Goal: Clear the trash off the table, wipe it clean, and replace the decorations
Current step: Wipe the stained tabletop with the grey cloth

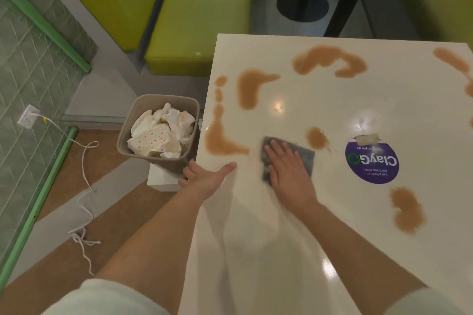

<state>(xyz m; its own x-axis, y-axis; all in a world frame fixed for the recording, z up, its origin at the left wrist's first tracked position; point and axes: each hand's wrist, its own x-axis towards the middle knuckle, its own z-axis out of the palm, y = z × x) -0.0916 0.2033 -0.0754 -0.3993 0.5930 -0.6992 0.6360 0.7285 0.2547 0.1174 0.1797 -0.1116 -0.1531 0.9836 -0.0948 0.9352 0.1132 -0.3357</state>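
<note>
Table top, white, glossy, square (320, 225): item under cleaning, filling the right half of the view, its near strip bare of spills. Step in hand, by judgement: wiping, with trash clearing apparently done. Cloth, grey, square, flat (304, 158): lay on the table near the left edge, under the right hand (289, 169), whose fingers were spread straight and pressed down on it. Left hand (204, 179): relaxed, holding nothing, fingers over the table's left edge, thumb resting on the surface. Spills, brown, liquid, several: one just left of the cloth (220, 138), a small one just right of it (317, 137), larger ones farther up (330, 60) and one at the near right (407, 211). Next move, judged: pushing the cloth flat through the nearest puddle, then across the rest, without driving liquid over the edge. Sticker, purple, round, printed "ClayGo" (372, 163): fixed to the surface right of the cloth, with a scrap of tape (367, 138) above it that could snag the cloth. Bin, beige, plastic, rectangular (128, 133): stood beside the table's left edge, full of crumpled white and orange-dotted paper (158, 130). Bench seats, green, padded (199, 20), beyond. Cord, white (85, 186), trailed across the floor. Decorations: none in view.
</note>
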